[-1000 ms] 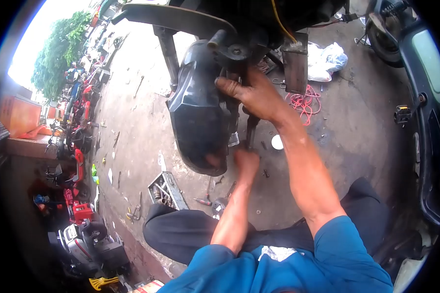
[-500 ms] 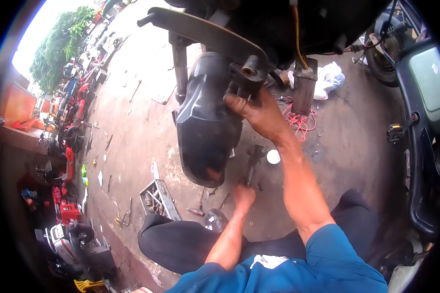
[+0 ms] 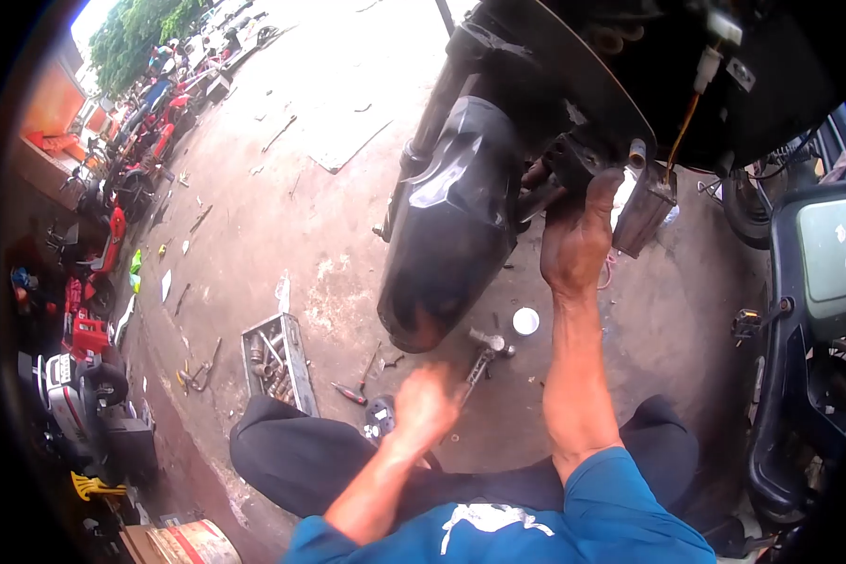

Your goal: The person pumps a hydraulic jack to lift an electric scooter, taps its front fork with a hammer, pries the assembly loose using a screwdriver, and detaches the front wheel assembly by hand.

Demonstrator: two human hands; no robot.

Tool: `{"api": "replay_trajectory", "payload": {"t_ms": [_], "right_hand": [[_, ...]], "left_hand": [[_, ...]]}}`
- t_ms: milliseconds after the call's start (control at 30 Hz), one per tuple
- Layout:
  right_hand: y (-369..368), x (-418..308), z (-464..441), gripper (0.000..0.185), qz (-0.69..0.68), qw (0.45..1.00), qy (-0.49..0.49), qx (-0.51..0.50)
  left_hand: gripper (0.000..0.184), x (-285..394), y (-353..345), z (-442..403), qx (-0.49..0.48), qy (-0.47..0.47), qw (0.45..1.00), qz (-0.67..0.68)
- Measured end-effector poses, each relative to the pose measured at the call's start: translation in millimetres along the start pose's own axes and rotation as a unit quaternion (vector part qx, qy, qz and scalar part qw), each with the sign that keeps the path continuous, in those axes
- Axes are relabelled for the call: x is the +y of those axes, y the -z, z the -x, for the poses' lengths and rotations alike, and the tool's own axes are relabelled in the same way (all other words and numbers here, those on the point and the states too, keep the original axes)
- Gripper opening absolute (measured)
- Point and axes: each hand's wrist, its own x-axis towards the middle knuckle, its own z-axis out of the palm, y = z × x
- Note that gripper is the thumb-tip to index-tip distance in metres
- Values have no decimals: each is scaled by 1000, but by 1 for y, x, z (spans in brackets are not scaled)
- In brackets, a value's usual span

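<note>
My right hand (image 3: 578, 235) reaches up under the dark front of a motorcycle, thumb raised. Its fingers are curled in the dark parts beside the black front mudguard (image 3: 456, 221), and what they grip is hidden. A rectangular dark metal box (image 3: 646, 216) hangs from a wire just right of that hand. My left hand (image 3: 426, 404), smeared by motion, is low over the ground in front of my legs. Close to its fingers is the handle of a hammer (image 3: 480, 365) with a metal head; whether they touch it cannot be told.
A metal tray (image 3: 301, 371) of sockets and tools lies left of my knee. Near it are a screwdriver (image 3: 350, 392) and a round dark object (image 3: 379, 416). A white cup (image 3: 525, 321) stands beyond the hammer. At right is a black motorcycle part (image 3: 780, 348); parked motorcycles (image 3: 127, 202) line the left.
My left hand has shifted left from the hammer's handle, which it was around. My right hand has changed its hold and turned its thumb upward. The view has swung left.
</note>
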Motion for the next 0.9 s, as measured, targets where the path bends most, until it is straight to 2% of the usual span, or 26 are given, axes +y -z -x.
{"api": "replay_trajectory", "payload": {"t_ms": [33,67,100,200,267,300,333,400,533,700,900], "right_hand": [[-1,1,2,62,4,1000,0,6],[-3,2,1,62,3,1000,6,6],[-3,3,0,62,3,1000,17,7],[-2,5,-3,62,7,999,34,9],[-2,7,-1,62,13,999,37,11],[-2,5,-2,62,19,999,39,9],[-2,5,-3,62,25,999,42,8],[3,5,-5,63,31,999,36,-9],[1,4,-5,63,41,998,45,-22],[1,10,-2,63,20,999,46,15],[1,9,-3,64,32,998,55,15]], "left_hand": [[31,0,59,19,104,-79,989,73],[27,8,122,43,166,-16,972,168],[16,7,161,67,331,19,919,216],[15,-84,198,94,372,112,864,321],[12,-153,126,93,186,295,827,441],[28,-184,69,98,141,349,760,530],[28,-216,14,101,82,379,721,575],[28,-223,-50,98,3,409,666,623],[29,-213,-69,75,-42,400,660,635],[30,-214,-67,54,-61,395,673,622],[31,-216,-68,69,-77,389,680,617]]}}
